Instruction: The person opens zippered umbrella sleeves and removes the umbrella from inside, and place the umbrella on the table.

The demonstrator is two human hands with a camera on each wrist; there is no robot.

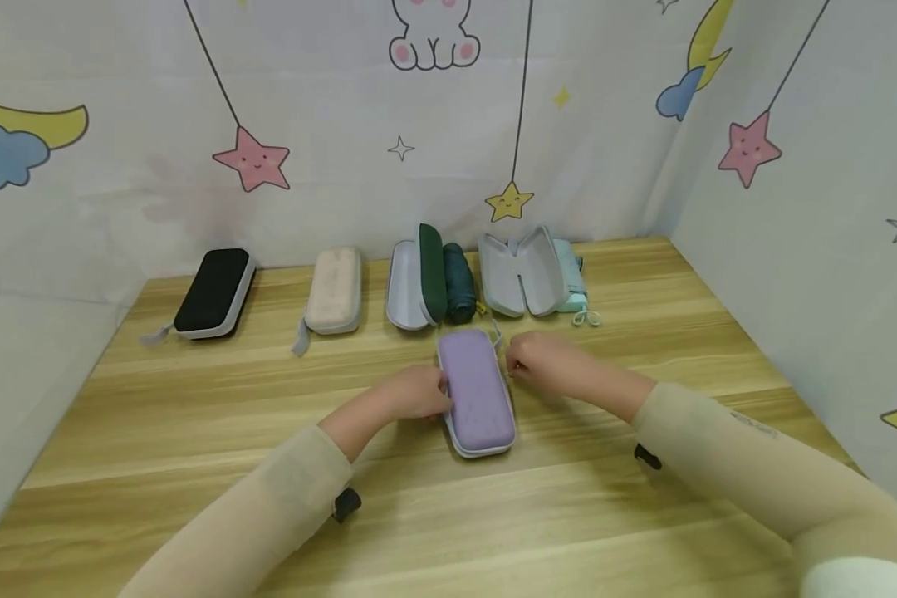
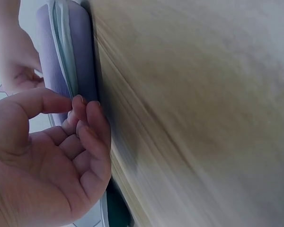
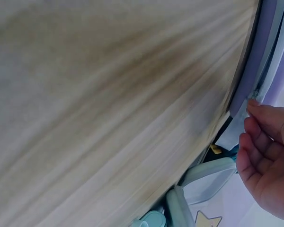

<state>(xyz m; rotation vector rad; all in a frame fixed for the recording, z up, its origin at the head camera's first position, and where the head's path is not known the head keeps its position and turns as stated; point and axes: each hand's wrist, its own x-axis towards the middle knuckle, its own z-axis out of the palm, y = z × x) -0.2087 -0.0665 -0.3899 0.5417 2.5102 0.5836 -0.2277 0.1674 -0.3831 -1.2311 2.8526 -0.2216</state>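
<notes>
A purple zip case (image 1: pixel 478 390) lies lengthwise on the wooden table, between both hands. My left hand (image 1: pixel 420 392) is at its left side; in the left wrist view, thumb and bent fingertips (image 2: pixel 78 101) come together at the pale zipper seam (image 2: pixel 65 47). At the far right side, my right hand (image 1: pixel 541 363) has thumb and forefinger pinched on the zipper pull (image 3: pixel 255 93), as the right wrist view shows. A dark gap runs along the zipper there. The grey loop (image 1: pixel 497 334) sticks out at the case's far right corner.
Along the back stand a black case (image 1: pixel 213 291), a beige case (image 1: pixel 334 291), an open green case (image 1: pixel 432 274) beside a dark green folded umbrella (image 1: pixel 459 284), and an open grey case (image 1: pixel 523 278) beside a light teal bundle (image 1: pixel 571 278). A patterned curtain (image 1: pixel 344 124) hangs behind.
</notes>
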